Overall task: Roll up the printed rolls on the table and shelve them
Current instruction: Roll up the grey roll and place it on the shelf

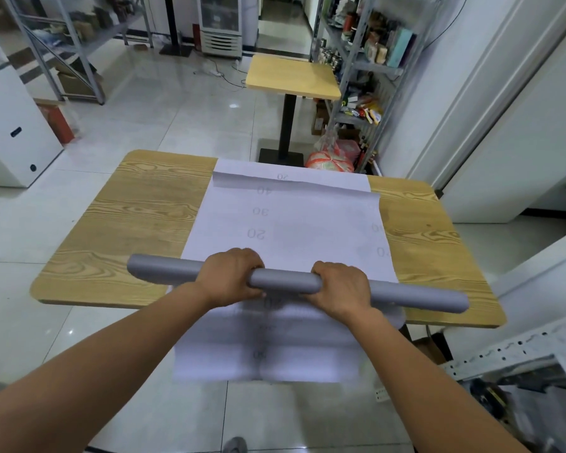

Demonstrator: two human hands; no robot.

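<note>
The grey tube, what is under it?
Under the long grey tube lies the white printed paper sheet, spread on the wood-grain table. The left hand and right hand grip the tube and cover the sheet beneath them.

Head view looks down (steeply, close) over table (111, 223).

Both forearms (111, 364) are bare as far as the view shows, and the left hand (231, 277) and right hand (339, 287) are bare too; the grey rounded toe of a shoe (234, 445) shows low down
</note>
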